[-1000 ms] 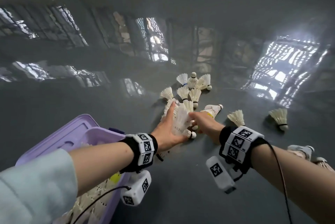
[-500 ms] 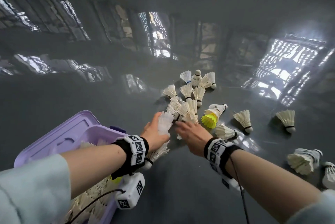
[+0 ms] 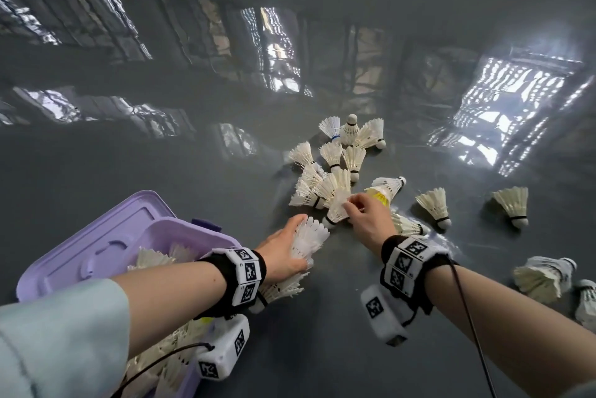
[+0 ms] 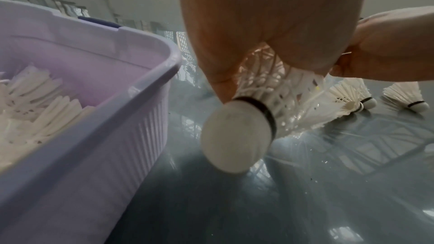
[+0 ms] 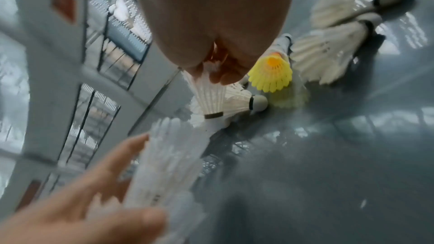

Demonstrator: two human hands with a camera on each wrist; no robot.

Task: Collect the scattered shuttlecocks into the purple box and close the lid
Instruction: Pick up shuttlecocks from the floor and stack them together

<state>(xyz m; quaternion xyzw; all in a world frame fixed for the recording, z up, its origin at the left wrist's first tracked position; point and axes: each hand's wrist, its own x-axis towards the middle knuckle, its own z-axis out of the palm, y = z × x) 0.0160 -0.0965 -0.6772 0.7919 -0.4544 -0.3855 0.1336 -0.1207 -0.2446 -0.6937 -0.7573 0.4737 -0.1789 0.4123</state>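
The purple box (image 3: 180, 230) stands open at lower left, its lid (image 3: 96, 242) tilted back, with several white shuttlecocks inside (image 4: 35, 103). My left hand (image 3: 287, 252) holds a bundle of white shuttlecocks (image 3: 309, 238) just right of the box rim; one cork tip (image 4: 234, 136) points toward the wrist camera. My right hand (image 3: 364, 213) pinches the feathers of a white shuttlecock (image 3: 337, 207) (image 5: 211, 97) at the near edge of the pile (image 3: 332, 165). A yellow shuttlecock (image 5: 271, 74) lies just beyond my right fingers.
The floor (image 3: 322, 333) is glossy grey and mirrors windows. More shuttlecocks lie to the right: one (image 3: 433, 204), another (image 3: 512, 204), and a pair at the right edge (image 3: 541, 278).
My right hand has reached forward from its earlier pull-back and now pinches a shuttlecock at the pile's edge. My left hand stayed beside the box with its bundle.
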